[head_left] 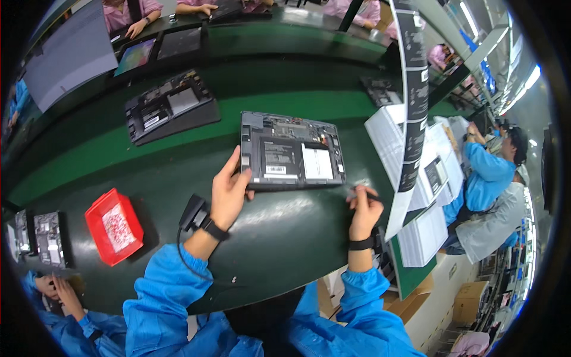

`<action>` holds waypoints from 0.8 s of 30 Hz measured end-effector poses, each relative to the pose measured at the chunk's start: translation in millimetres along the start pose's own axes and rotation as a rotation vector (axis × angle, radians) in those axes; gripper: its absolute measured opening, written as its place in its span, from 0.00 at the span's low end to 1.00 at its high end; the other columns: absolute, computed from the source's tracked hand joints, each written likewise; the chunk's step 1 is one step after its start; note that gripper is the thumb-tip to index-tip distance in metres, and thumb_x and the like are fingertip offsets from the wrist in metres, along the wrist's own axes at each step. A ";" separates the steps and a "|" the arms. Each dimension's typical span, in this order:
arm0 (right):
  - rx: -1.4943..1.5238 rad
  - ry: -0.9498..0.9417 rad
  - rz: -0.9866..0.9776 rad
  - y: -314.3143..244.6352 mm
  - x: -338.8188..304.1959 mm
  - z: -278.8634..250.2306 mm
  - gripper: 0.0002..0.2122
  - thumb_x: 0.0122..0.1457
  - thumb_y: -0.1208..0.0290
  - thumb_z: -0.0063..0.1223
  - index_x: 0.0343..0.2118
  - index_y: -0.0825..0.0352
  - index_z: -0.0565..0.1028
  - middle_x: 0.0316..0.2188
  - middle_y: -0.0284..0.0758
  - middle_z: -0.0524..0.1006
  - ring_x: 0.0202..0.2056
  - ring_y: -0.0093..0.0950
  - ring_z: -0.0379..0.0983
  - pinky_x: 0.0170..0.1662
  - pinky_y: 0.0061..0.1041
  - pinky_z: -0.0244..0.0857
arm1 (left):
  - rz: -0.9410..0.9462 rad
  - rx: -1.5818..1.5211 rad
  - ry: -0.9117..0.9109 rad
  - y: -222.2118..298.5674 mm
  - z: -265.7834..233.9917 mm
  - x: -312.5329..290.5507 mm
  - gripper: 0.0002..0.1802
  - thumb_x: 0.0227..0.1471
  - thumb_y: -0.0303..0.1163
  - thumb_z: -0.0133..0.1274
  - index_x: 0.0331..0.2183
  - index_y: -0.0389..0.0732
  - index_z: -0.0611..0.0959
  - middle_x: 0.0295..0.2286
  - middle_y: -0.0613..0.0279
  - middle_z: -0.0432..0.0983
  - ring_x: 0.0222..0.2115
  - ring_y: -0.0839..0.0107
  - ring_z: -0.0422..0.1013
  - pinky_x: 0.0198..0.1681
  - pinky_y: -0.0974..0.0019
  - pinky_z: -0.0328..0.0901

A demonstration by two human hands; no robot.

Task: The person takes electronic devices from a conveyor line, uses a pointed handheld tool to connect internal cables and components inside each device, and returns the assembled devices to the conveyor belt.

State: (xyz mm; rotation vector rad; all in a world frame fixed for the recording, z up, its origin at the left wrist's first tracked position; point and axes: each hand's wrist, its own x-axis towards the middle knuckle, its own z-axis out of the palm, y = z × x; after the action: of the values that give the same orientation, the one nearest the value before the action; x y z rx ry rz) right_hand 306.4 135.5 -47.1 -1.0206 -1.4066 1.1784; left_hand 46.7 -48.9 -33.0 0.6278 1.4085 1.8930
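Observation:
An opened tablet (291, 152) lies before me on the green bench, tilted slightly, with its circuit board and battery bare. A white label covers part of the battery's right half. At the tablet's left edge, my left hand (229, 189) grips the casing, thumb on top and fingertips curled beneath. My right hand (364, 215) is just off the tablet's lower right corner, fingers pinched around a thin dark tool (372, 197); its kind is too small to make out. Both wrists wear black bands.
A second opened tablet (169, 106) rests on a dark panel at the far left. A red bin (115, 228) of small pieces stands left, beside more open devices (49, 239). Stacked white sheets (422, 235) and a hanging label strip (410, 119) border the right. Co-workers sit around.

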 end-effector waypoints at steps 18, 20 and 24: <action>0.307 -0.521 0.436 -32.4 -71.9 -33.1 0.05 0.64 0.78 0.54 0.39 0.74 0.77 0.31 0.37 0.81 0.21 0.13 0.62 0.25 0.15 0.56 | 0.401 1.041 -0.124 72.2 -8.9 -132.7 0.14 0.47 0.23 0.67 0.38 0.32 0.85 0.35 0.48 0.82 0.38 0.51 0.78 0.43 0.57 0.72; 0.314 -0.529 0.467 -34.2 -77.9 -37.2 0.05 0.63 0.78 0.55 0.39 0.74 0.78 0.32 0.38 0.82 0.21 0.12 0.61 0.25 0.15 0.55 | 0.361 1.056 -0.176 54.9 6.2 -108.0 0.17 0.50 0.30 0.67 0.41 0.31 0.84 0.37 0.48 0.82 0.39 0.50 0.78 0.45 0.58 0.72; 0.216 -0.525 0.514 -60.6 -96.3 -57.2 0.06 0.61 0.80 0.57 0.39 0.75 0.79 0.36 0.41 0.83 0.30 0.17 0.72 0.36 0.17 0.65 | 0.283 1.054 -0.320 34.3 20.0 -99.3 0.13 0.51 0.29 0.65 0.38 0.32 0.85 0.33 0.53 0.83 0.34 0.54 0.78 0.39 0.59 0.73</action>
State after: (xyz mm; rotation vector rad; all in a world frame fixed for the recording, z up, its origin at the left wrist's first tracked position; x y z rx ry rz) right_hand 377.0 39.7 -1.8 -0.9870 -1.3973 2.0457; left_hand 117.3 -118.2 7.6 1.5999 2.1099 1.0116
